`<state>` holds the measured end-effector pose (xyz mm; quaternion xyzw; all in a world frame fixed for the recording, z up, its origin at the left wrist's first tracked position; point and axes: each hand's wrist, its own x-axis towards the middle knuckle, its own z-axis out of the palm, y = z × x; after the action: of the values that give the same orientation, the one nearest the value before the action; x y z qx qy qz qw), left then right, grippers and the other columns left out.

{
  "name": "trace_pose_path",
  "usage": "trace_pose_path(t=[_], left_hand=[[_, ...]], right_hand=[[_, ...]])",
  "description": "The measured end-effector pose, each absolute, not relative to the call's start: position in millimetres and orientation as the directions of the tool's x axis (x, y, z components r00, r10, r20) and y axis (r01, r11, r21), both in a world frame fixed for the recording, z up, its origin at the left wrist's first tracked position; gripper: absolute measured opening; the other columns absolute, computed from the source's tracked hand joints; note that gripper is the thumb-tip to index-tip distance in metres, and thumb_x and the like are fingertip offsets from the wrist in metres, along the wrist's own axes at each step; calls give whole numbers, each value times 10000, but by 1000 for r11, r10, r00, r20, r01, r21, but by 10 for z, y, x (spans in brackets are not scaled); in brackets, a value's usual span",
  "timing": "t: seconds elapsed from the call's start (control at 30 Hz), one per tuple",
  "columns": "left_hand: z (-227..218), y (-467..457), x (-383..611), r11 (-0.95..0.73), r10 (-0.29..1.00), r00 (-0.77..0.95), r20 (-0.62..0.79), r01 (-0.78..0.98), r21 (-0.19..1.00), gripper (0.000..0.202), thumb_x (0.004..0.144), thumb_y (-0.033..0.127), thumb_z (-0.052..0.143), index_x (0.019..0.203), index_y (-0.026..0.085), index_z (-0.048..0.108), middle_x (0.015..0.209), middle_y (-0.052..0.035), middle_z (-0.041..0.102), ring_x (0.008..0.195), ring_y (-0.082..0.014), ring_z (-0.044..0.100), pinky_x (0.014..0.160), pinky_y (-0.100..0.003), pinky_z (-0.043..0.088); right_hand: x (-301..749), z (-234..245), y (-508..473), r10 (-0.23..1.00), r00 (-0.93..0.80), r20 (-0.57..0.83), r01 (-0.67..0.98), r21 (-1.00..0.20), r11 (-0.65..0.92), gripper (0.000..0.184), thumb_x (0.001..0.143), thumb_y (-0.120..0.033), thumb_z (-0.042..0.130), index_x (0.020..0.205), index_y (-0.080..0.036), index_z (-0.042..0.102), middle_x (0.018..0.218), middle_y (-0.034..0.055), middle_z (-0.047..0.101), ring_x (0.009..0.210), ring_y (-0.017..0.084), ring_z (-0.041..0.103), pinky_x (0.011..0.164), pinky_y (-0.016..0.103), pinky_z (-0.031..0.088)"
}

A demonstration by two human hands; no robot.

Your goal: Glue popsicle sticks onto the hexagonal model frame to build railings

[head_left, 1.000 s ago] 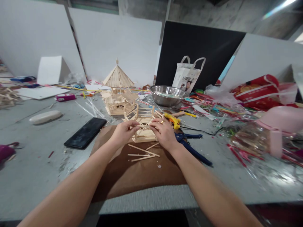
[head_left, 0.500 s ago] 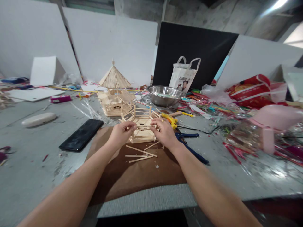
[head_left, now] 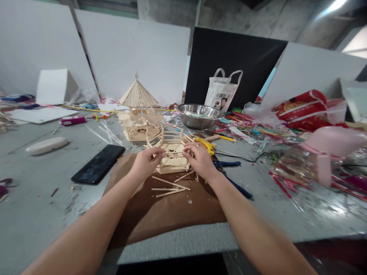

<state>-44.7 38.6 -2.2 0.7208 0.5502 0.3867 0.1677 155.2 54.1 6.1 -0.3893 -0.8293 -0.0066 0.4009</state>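
Note:
A low hexagonal frame of wooden sticks [head_left: 172, 152] stands on a brown paper sheet [head_left: 163, 206]. My left hand [head_left: 147, 162] pinches a thin horizontal stick at the frame's near rail, fingers closed. My right hand [head_left: 199, 160], a ring on one finger, pinches the same stick at its other end. Several loose sticks [head_left: 169, 186] lie on the paper just in front of the frame. A finished stick pavilion [head_left: 137, 110] with a pointed roof stands behind it.
A black phone [head_left: 99, 164] lies left of the paper. A yellow glue gun [head_left: 207, 145] and blue-handled pliers [head_left: 229, 177] lie to the right. Farther back stand a steel bowl [head_left: 199, 114], a white bag [head_left: 223, 91], and plastic-wrapped clutter with a pink bottle [head_left: 323, 152].
Both hands stay at the frame's near rail; the fingers have shifted slightly on the stick. The view has drifted a little to the right.

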Motion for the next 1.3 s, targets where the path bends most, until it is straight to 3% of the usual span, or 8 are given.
trace_pose_path(t=[0.47, 0.8, 0.9, 1.07, 1.17, 1.3], left_hand=[[-100, 426, -469, -381, 898, 107, 428, 675, 632, 310, 717, 339, 505, 970, 180, 584, 737, -4, 606, 529, -81, 455, 532, -192, 358], [-98, 468, -471, -357, 900, 64, 431, 678, 643, 334, 727, 343, 503, 1017, 183, 552, 780, -8, 614, 533, -82, 472, 548, -202, 375], [-116, 502, -485, -382, 885, 71, 460, 675, 632, 338, 724, 327, 510, 1021, 171, 545, 878, -25, 617, 560, -84, 486, 566, -206, 389], [-73, 494, -532, -407, 858, 85, 506, 712, 572, 336, 718, 323, 516, 1006, 153, 549, 932, -47, 604, 602, -94, 498, 588, -212, 397], [-8, 439, -587, -405, 844, 72, 532, 736, 543, 321, 722, 346, 505, 979, 161, 562, 909, -42, 600, 551, -82, 468, 565, -212, 390], [72, 335, -648, -359, 832, 2, 554, 763, 537, 235, 739, 313, 470, 876, 162, 588, 841, -22, 603, 495, -66, 430, 517, -199, 360]], right_hand=[[1554, 31, 556, 614, -374, 695, 634, -291, 716, 96, 765, -245, 506, 757, -173, 568, 863, 53, 614, 869, 167, 526, 808, 307, 382], [1558, 177, 437, 623, -269, 735, 659, -332, 675, 137, 779, -268, 474, 788, -165, 565, 822, 49, 602, 839, 156, 519, 776, 276, 381], [1533, 316, 291, 708, -386, 591, 671, -347, 655, 153, 785, -266, 454, 792, -170, 572, 758, 23, 601, 726, 127, 527, 676, 228, 378], [1493, 410, 151, 737, -666, 116, 691, -278, 667, 163, 759, -276, 463, 764, -189, 601, 745, 6, 626, 671, 111, 538, 582, 195, 333], [1472, 347, 173, 736, -667, -116, 741, -210, 638, 186, 740, -308, 466, 775, -205, 617, 747, 12, 639, 662, 121, 545, 545, 196, 310], [1424, 262, 206, 720, -642, -264, 766, -215, 605, 174, 706, -328, 494, 758, -221, 620, 702, -4, 639, 629, 114, 542, 512, 187, 295]])
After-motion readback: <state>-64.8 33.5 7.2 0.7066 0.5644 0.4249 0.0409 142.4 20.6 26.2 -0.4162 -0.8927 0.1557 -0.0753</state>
